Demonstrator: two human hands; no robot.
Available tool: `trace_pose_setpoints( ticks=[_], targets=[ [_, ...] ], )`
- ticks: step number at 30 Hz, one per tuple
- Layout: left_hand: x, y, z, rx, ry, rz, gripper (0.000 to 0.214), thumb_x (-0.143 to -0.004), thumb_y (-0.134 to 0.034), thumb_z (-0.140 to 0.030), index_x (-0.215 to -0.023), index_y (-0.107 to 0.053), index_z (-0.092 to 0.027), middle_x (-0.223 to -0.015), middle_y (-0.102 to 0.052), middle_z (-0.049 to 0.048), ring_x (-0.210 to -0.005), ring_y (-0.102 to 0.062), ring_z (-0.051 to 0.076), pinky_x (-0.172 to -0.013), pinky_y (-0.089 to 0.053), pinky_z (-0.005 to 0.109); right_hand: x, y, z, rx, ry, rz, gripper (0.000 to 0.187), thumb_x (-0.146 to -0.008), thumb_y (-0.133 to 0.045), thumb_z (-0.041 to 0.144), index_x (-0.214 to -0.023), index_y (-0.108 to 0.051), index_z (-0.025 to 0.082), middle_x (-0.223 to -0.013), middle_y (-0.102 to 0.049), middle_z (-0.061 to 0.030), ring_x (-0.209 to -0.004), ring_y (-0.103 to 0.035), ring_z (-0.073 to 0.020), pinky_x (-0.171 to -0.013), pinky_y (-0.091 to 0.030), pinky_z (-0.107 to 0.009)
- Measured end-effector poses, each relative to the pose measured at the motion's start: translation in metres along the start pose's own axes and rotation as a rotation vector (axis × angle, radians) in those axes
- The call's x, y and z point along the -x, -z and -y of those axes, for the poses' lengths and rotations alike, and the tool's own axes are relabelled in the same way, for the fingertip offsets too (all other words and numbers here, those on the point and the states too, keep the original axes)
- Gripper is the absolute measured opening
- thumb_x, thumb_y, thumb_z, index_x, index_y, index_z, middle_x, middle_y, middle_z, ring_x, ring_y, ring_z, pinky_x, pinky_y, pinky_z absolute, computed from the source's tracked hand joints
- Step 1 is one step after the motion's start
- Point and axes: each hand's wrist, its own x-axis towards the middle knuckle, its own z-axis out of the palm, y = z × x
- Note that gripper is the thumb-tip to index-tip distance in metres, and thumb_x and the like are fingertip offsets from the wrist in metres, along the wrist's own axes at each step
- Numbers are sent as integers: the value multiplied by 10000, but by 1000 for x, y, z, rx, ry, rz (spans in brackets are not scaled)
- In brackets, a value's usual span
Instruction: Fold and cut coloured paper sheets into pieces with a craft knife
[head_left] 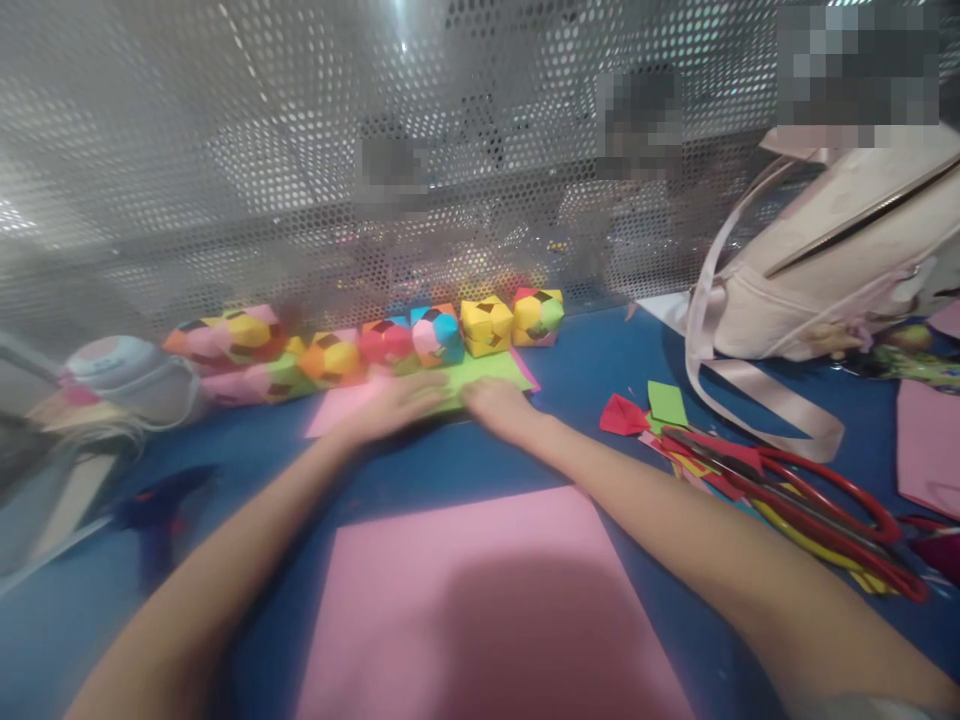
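Both my arms reach forward to a layered pile of coloured paper, with a green sheet (491, 372) on top, a magenta edge at its right and pink paper (341, 405) at its left. My left hand (401, 403), slightly blurred, lies over the pile with its fingers stretched toward the green sheet. On the sheet's near edge, my right hand (496, 405) has its fingers curled round the paper. Just behind stands a row of folded paper balls, among them a yellow one (487, 325) and a multicoloured one (538, 317). A large pink sheet (465, 600) lies nearer to me.
Red-handled scissors (825, 500) lie on paper scraps (667, 405) at the right, below a pale bag (810, 260) with a trailing strap. At the left are a blue glue gun (161, 510) and a white rounded container (124, 375). A perforated metal panel (300, 150) rises behind the blue table (390, 480).
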Motion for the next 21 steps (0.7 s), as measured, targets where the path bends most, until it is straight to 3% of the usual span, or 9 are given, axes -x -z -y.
trace_pose_setpoints(
  ticks=[7,11,16,21],
  targets=[
    [-61,-12,5,147,-133,112,552,-891,-434,-592,-1169,-654,-169,-1296,-628,105,-1215,-562,267,-1085,-391,380,-1,-7,-3,-20,4,-59,299,-957,-415,111,-1154,-639,95,-1108,-673,-181,-1053,-605,-225,-878,-471,-347],
    [-87,-13,1,250,-120,89,559,-943,-330,-528,-1152,-651,-120,-1255,-646,118,-1186,-577,265,-1062,-410,386,-3,-12,-6,-32,22,-95,278,-950,-432,103,-1117,-654,115,-1085,-677,-160,-1042,-607,-207,-917,-458,-350],
    [-95,-24,7,341,-86,102,569,-957,-320,-496,-1073,-680,-70,-1112,-705,130,-1116,-607,275,-990,-449,388,-5,-16,-9,-46,56,-118,261,-950,-442,113,-1098,-656,137,-1097,-675,-141,-1061,-594,-194,-946,-440,-352],
    [-97,-30,25,380,-55,92,616,-906,-378,-597,-1141,-672,-109,-1249,-656,118,-1184,-573,282,-1051,-406,391,-4,-18,-11,-49,74,-115,243,-950,-450,112,-1068,-661,124,-1091,-678,-146,-1064,-595,-197,-930,-442,-347]
  ],
)
